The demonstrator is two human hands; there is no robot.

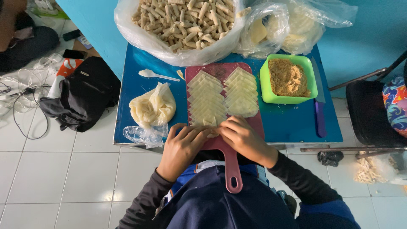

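Hands: left hand (183,146) and right hand (242,138) met at lower centre of frame, fingertips together over the near end of the board.
Grip: both hands' fingers curled narrow around a small pale wrapper piece (210,129) pinched between them; how much of it was folded, cannot tell, fingers hid it.
Relation: piece lay directly between the two hands, at the fingertips, its long axis running left to right across the frame; neither hand clearly nearer, both touching it.
Board: dark red cutting board (231,169), flat plastic, long handle with a hole pointing to the bottom of frame.
Wrappers: two overlapped rows of thin, pale, square sheets (222,95) just above the hands, on the board.
Filling: green square bowl (265,82) right of the board, holding brown crumbly stuff.
Knife: purple-handled knife (319,106) right of the bowl, blade pointing up-frame.
Bag: knotted clear bag of soft pale dough-like mass (152,106) left of the board.
Spoon: white plastic spoon (154,75) above that bag.
Rolls: big clear sack of pale finished stick rolls (182,21) at top centre.
Table: blue, glossy table (292,123) carried all of it.
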